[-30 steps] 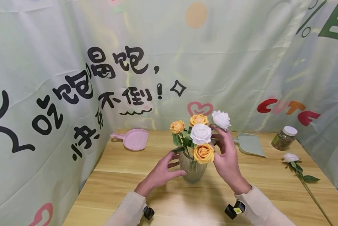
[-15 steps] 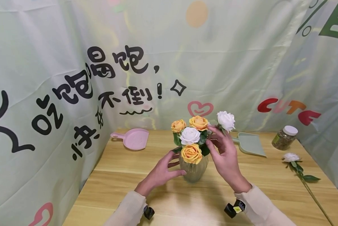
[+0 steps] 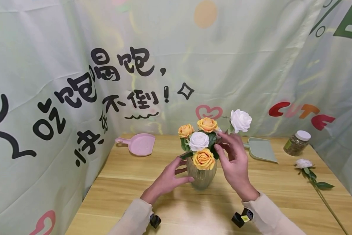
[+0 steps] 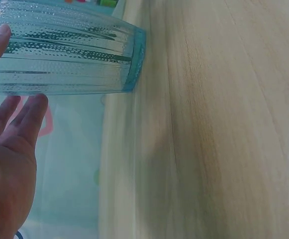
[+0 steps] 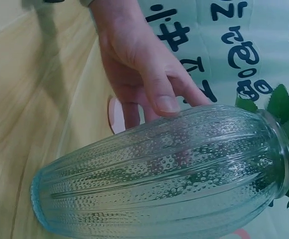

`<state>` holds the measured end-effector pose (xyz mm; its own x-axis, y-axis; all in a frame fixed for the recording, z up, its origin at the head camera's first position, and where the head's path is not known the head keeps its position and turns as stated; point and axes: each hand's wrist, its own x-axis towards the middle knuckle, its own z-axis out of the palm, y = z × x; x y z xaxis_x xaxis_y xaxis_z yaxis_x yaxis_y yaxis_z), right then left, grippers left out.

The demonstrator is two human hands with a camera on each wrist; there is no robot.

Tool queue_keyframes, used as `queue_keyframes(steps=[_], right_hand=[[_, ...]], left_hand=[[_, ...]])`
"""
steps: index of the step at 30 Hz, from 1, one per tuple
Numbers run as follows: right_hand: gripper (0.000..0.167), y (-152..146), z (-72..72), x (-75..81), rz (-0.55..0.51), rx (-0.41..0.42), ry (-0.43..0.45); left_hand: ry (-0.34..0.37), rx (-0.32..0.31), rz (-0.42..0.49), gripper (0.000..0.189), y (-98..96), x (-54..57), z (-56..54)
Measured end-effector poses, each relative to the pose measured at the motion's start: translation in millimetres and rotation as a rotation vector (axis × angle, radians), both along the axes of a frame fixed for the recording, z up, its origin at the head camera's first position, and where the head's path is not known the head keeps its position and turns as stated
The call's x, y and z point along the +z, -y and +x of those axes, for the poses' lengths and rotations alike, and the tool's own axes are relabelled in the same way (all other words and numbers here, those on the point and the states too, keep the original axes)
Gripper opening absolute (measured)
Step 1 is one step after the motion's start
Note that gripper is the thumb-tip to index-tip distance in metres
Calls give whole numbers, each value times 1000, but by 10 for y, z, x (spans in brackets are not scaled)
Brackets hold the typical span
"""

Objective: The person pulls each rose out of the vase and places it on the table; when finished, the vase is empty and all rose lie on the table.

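A ribbed clear glass vase (image 3: 201, 174) stands on the wooden table with orange and white artificial roses in it. My left hand (image 3: 167, 176) holds the vase from the left, thumb in front and fingers behind; the left wrist view shows this hand (image 4: 12, 164) beside the glass. On the other side, my right hand (image 3: 234, 163) has its curled fingers among the stems and leaves, at the stem of the right-hand white rose (image 3: 241, 120). The exact pinch is hidden. A white rose (image 3: 198, 141) and an orange rose (image 3: 204, 159) face me at the front.
A loose white rose (image 3: 304, 164) with a long stem lies on the right of the table (image 3: 120, 202). Further back are a pink dustpan (image 3: 142, 144), a grey-green dustpan (image 3: 261, 149) and a white-lidded jar (image 3: 297, 143). A printed cloth hangs behind.
The right-hand white rose has shifted right and slightly up. The front white and orange roses have moved left. My right fingers have shifted slightly among the stems; my left hand stays on the vase.
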<state>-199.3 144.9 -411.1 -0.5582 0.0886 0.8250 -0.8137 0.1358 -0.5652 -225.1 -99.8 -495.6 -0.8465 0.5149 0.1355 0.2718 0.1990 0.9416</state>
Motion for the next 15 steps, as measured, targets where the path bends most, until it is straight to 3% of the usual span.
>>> queue_keyframes(steps=[3, 7, 15], right_hand=[[52, -3, 12, 2, 27, -38, 31], [49, -14, 17, 6, 28, -69, 58], [38, -42, 25, 131, -131, -14, -6]], left_hand=[[-3, 3, -2, 82, 0, 2, -1], [0, 5, -3, 82, 0, 6, 0], [3, 9, 9, 81, 1, 0, 2]])
